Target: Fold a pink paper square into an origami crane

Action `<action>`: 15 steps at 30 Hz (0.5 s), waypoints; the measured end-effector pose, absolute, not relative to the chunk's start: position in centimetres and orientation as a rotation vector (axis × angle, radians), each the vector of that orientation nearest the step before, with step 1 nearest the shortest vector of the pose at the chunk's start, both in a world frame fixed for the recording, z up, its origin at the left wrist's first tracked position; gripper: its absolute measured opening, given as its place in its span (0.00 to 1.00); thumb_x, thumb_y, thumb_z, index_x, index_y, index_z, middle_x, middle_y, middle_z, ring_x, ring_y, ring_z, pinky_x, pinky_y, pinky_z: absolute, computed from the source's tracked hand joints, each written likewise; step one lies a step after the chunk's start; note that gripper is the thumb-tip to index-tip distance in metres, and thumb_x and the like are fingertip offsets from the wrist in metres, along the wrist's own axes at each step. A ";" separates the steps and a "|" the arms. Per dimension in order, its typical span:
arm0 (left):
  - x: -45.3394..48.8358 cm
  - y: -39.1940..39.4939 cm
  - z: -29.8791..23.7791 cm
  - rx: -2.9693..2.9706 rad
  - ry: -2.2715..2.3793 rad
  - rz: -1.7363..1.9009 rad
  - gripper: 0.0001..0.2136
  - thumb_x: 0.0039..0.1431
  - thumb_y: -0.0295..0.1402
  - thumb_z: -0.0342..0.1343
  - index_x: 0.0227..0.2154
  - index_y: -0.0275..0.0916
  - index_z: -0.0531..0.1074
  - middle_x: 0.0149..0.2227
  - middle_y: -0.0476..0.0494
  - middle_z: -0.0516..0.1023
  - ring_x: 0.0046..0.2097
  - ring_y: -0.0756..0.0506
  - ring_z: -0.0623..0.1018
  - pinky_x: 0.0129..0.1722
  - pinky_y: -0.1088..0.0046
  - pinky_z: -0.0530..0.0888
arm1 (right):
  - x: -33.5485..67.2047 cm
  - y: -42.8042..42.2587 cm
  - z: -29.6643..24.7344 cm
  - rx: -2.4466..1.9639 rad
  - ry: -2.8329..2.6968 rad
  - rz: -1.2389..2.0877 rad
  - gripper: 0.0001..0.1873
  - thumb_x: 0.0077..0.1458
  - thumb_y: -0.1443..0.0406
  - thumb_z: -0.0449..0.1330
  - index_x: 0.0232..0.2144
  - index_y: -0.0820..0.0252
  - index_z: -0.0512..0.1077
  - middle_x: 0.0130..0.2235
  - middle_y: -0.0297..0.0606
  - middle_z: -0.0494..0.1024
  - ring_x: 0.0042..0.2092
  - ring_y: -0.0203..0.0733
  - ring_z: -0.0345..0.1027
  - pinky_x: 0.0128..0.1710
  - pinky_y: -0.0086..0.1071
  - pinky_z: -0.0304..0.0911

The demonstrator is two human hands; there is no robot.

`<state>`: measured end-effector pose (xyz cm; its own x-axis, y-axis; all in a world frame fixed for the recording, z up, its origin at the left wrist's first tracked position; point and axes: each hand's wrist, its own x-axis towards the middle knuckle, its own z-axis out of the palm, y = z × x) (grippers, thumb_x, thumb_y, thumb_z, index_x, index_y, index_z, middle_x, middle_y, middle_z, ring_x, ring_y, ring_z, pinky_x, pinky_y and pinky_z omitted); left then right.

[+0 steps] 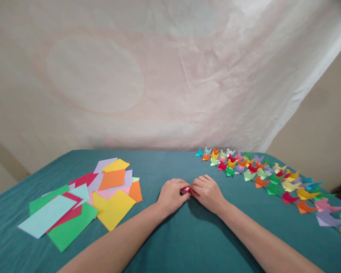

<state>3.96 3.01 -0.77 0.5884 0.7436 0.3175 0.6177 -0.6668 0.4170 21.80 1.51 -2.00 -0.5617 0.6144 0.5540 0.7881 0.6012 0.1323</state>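
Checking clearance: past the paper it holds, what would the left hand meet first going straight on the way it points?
Most likely the right hand: the left hand points at it across the small pink paper, though exact depth is unclear.

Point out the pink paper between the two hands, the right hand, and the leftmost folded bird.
Pink paper point(186, 189): head view, on the small part that shows.
Right hand point(207, 192): head view, on the back of the hand.
Leftmost folded bird point(199, 152): head view, on its blue body.
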 end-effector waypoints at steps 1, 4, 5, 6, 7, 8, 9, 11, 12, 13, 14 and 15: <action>4.0 3.0 -0.7 2.563 1.117 0.687 0.07 0.52 0.30 0.54 0.33 0.43 0.74 0.38 0.50 0.77 0.41 0.46 0.73 0.42 0.72 0.68 | 21.8 1.5 -2.0 -1.113 -2.367 -0.516 0.11 0.58 0.67 0.53 0.26 0.60 0.71 0.26 0.35 0.69 0.31 0.38 0.57 0.35 0.33 0.48; 3.9 2.9 -0.6 2.590 1.105 0.672 0.06 0.53 0.31 0.54 0.33 0.42 0.74 0.39 0.50 0.77 0.41 0.46 0.74 0.42 0.73 0.68 | 21.9 1.6 -2.1 -1.109 -2.363 -0.525 0.11 0.58 0.68 0.53 0.25 0.60 0.71 0.25 0.35 0.69 0.31 0.38 0.56 0.34 0.33 0.48; 3.9 2.8 -0.6 2.604 1.101 0.667 0.06 0.53 0.31 0.53 0.34 0.42 0.74 0.39 0.50 0.77 0.41 0.46 0.74 0.43 0.73 0.68 | 21.9 1.6 -2.1 -1.103 -2.367 -0.526 0.11 0.57 0.68 0.54 0.25 0.60 0.71 0.25 0.35 0.69 0.31 0.38 0.56 0.34 0.33 0.48; 4.0 2.7 -0.6 2.620 1.097 0.664 0.07 0.54 0.31 0.53 0.34 0.42 0.73 0.40 0.49 0.77 0.41 0.46 0.74 0.43 0.73 0.68 | 22.0 1.6 -2.1 -1.098 -2.373 -0.526 0.10 0.57 0.68 0.54 0.25 0.60 0.71 0.25 0.35 0.69 0.31 0.38 0.56 0.34 0.34 0.48; 4.0 2.7 -0.5 2.636 1.096 0.662 0.07 0.55 0.32 0.52 0.35 0.42 0.73 0.40 0.49 0.77 0.41 0.46 0.74 0.43 0.73 0.68 | 22.0 1.6 -2.1 -1.091 -2.379 -0.526 0.10 0.57 0.69 0.54 0.25 0.60 0.71 0.25 0.35 0.69 0.31 0.38 0.56 0.34 0.34 0.48; 4.0 2.6 -0.5 2.654 1.093 0.660 0.08 0.56 0.32 0.51 0.36 0.41 0.73 0.40 0.48 0.77 0.41 0.46 0.74 0.44 0.72 0.68 | 22.0 1.6 -2.0 -1.087 -2.385 -0.525 0.10 0.57 0.69 0.54 0.25 0.60 0.71 0.25 0.35 0.69 0.31 0.38 0.56 0.34 0.34 0.48; 4.0 2.5 -0.4 2.674 1.090 0.657 0.08 0.57 0.32 0.50 0.37 0.41 0.73 0.39 0.47 0.77 0.41 0.46 0.75 0.44 0.72 0.68 | 22.1 1.6 -2.0 -1.081 -2.390 -0.524 0.10 0.56 0.69 0.54 0.25 0.61 0.71 0.25 0.35 0.69 0.31 0.38 0.56 0.34 0.34 0.48; 4.1 2.3 -0.3 2.716 1.078 0.641 0.09 0.58 0.31 0.48 0.37 0.40 0.73 0.39 0.46 0.77 0.41 0.46 0.75 0.44 0.71 0.68 | 22.0 1.5 -1.9 -1.067 -2.400 -0.523 0.10 0.56 0.69 0.53 0.24 0.61 0.71 0.25 0.36 0.68 0.31 0.38 0.56 0.34 0.33 0.48; 4.1 2.2 -0.3 2.736 1.072 0.629 0.09 0.59 0.31 0.47 0.37 0.40 0.73 0.38 0.45 0.77 0.41 0.46 0.75 0.44 0.71 0.68 | 22.0 1.4 -1.9 -1.061 -2.404 -0.523 0.11 0.56 0.69 0.53 0.24 0.61 0.71 0.25 0.36 0.68 0.31 0.37 0.56 0.34 0.34 0.48; 4.1 2.2 -0.2 2.753 1.069 0.618 0.09 0.59 0.30 0.47 0.36 0.39 0.73 0.38 0.45 0.77 0.41 0.46 0.75 0.44 0.71 0.68 | 22.0 1.4 -1.9 -1.054 -2.408 -0.523 0.11 0.56 0.69 0.53 0.24 0.61 0.70 0.25 0.36 0.68 0.31 0.37 0.55 0.34 0.34 0.48; 4.1 2.1 -0.1 2.767 1.071 0.609 0.10 0.59 0.30 0.46 0.36 0.39 0.72 0.37 0.45 0.77 0.40 0.46 0.75 0.44 0.71 0.68 | 21.9 1.4 -1.8 -1.051 -2.410 -0.524 0.11 0.56 0.69 0.53 0.23 0.62 0.70 0.25 0.36 0.67 0.31 0.37 0.55 0.34 0.34 0.48; 4.2 2.1 -0.1 2.779 1.076 0.600 0.10 0.59 0.30 0.46 0.35 0.39 0.72 0.37 0.44 0.77 0.40 0.46 0.75 0.43 0.71 0.69 | 21.9 1.3 -1.8 -1.049 -2.409 -0.527 0.11 0.56 0.69 0.52 0.23 0.62 0.70 0.25 0.36 0.67 0.31 0.38 0.55 0.34 0.34 0.48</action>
